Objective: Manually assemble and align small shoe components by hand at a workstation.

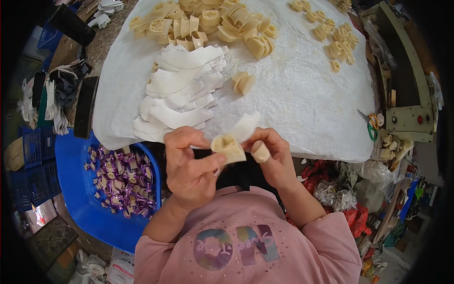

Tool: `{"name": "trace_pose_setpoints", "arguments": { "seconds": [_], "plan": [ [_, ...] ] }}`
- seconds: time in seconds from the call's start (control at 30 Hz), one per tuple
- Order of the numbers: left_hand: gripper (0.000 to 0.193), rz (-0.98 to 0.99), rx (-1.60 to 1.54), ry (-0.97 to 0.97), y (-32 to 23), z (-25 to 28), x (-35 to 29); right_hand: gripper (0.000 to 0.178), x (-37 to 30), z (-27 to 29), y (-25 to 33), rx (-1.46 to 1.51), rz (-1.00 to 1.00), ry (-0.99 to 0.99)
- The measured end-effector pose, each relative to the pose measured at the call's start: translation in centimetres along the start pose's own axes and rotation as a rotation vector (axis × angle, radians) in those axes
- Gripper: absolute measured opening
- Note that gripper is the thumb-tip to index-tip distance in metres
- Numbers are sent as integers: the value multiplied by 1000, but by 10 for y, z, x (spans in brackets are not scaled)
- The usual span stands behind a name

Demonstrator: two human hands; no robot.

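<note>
My left hand point(189, 165) is closed on a cream moulded block point(229, 149) that looks like a small shoe heel, hollow on its top face. A curved white strip point(245, 127) rises from behind the block toward my right hand point(275, 158). The right hand's fingers are bent round a second, rounded cream block point(260, 152), and its fingertips reach the strip's lower edge. Whether they pinch the strip I cannot tell. Just beyond the hands, overlapping white strips point(182, 104) lie in a stack on the white-covered table point(302, 109).
Many cream blocks point(208, 21) are heaped at the far side, with smaller groups point(338, 45) at far right. A pair of cream blocks point(243, 83) sits mid-table. A blue basin point(78, 199) of purple-and-cream pieces stands left. Green-handled scissors point(371, 128) lie at the right edge.
</note>
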State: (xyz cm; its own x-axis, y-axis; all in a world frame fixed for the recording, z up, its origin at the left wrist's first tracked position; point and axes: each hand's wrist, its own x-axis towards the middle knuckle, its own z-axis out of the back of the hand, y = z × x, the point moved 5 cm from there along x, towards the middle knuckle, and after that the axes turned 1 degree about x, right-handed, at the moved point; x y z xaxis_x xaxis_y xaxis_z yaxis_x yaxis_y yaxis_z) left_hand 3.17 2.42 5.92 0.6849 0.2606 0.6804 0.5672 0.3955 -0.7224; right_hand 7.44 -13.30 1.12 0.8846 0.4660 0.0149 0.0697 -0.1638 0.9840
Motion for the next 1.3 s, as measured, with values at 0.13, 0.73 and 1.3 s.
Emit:
{"name": "trace_pose_setpoints", "arguments": {
  "seconds": [0.13, 0.73, 1.3],
  "plan": [
    [31, 40, -193, 217, -2, -13, -8, 27, -4, -2, -1, 360, -123, -96],
    [18, -123, 427, 402, -5, -33, -9, 28, -2, -1, 14, -220, -65, 3],
    [16, 101, -25, 428, 8, -30, -13, 37, 26, 15, -1, 139, -385, 305]
  ]
}}
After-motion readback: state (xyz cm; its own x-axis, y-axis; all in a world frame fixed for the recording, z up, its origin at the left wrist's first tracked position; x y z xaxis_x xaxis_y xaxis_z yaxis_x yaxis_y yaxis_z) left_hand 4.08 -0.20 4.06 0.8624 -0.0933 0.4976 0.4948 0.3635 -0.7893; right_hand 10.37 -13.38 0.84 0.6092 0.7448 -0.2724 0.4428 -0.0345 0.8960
